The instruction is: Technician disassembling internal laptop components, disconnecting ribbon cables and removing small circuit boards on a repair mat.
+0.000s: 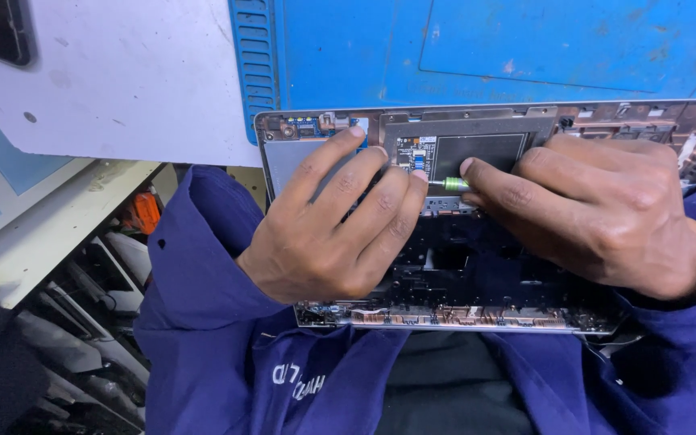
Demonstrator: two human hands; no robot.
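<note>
An opened laptop chassis (477, 314) lies across my lap and the bench edge, its inner side up, with a grey touchpad plate (477, 141) and a small circuit board (410, 151) near the top. My left hand (332, 225) rests flat on the chassis, fingers spread, fingertips by the circuit board. My right hand (598, 213) grips a small screwdriver with a green shaft (454, 184), its tip pointing left toward my left fingertips at the lower edge of the touchpad plate.
A blue work mat (485, 48) covers the bench behind the chassis. A white panel (122, 80) sits at the upper left. Below left, stacked laptop parts (98, 274) and an orange object (147, 213) lie under the bench. My blue sleeves frame the chassis.
</note>
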